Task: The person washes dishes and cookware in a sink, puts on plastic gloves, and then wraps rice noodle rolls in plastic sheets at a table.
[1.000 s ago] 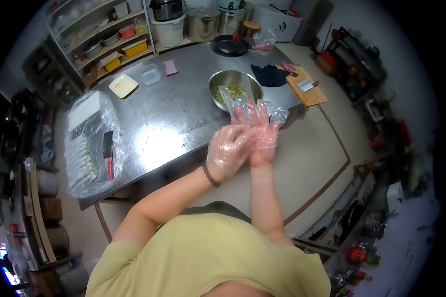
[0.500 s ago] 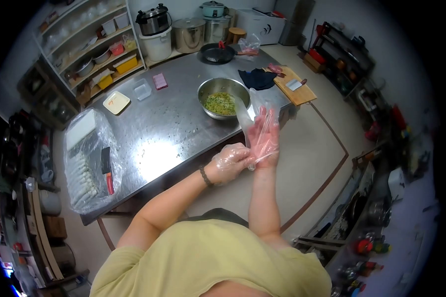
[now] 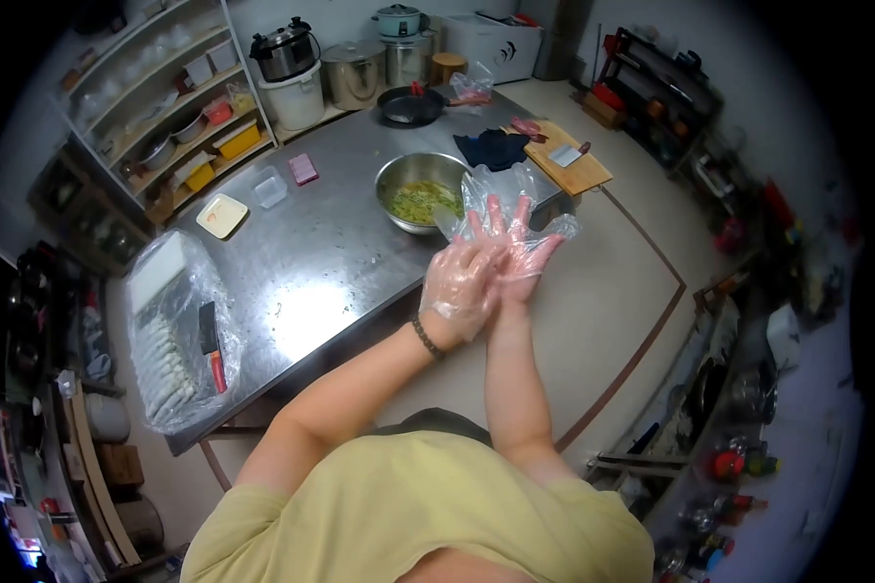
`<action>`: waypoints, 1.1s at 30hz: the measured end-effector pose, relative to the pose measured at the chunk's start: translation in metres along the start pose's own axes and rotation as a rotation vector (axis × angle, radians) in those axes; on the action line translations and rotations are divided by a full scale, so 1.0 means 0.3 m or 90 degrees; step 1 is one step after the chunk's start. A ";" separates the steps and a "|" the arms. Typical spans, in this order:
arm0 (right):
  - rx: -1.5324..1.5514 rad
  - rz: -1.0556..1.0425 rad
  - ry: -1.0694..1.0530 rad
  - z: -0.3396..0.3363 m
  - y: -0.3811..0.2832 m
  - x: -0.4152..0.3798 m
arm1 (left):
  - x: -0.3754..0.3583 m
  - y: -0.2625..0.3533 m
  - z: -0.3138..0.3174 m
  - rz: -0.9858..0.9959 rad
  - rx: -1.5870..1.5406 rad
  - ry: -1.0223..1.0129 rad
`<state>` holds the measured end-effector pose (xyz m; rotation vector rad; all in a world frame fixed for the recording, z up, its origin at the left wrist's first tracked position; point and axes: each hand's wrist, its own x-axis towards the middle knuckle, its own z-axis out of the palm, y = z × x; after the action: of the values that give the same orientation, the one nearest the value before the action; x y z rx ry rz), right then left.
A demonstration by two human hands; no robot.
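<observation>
My right hand (image 3: 517,243) is inside a loose clear plastic glove, its fingers spread and its palm up, just right of the steel bowl. My left hand (image 3: 464,277), also in a clear glove and with a dark bracelet at the wrist, lies across the right palm's left side; its fingers are bent against the right glove. Right behind both hands the steel bowl (image 3: 389,202) holds a green and yellow chopped mixture. The glove's empty fingertips partly cover the bowl's right rim.
The steel table (image 3: 311,233) carries a plastic-wrapped tray (image 3: 157,272), a red-handled cleaver (image 3: 211,340), a cream dish (image 3: 222,216), a clear container (image 3: 267,187), a black pan (image 3: 410,105), a dark cloth (image 3: 491,149) and a cutting board (image 3: 583,175).
My left hand has moved up from the right wrist onto the palm. The right glove now sits further down, with the right fingers spread wider. The view has shifted slightly.
</observation>
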<state>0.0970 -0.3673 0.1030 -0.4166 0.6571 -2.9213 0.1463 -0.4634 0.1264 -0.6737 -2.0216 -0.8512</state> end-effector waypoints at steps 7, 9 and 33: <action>-0.075 -0.006 0.050 -0.008 0.066 0.020 | -0.001 -0.038 0.081 -0.147 -0.236 -0.041; -0.052 0.001 0.064 -0.071 0.097 0.051 | -0.015 -0.032 0.076 -0.118 -0.228 -0.029; -0.193 -0.054 0.081 -0.110 0.072 0.053 | -0.088 -0.028 0.066 -0.117 -0.206 -0.144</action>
<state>0.0733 -0.3761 0.0688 -0.2933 1.1346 -2.9504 0.1446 -0.4576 0.0929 -0.8006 -2.1939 -1.2791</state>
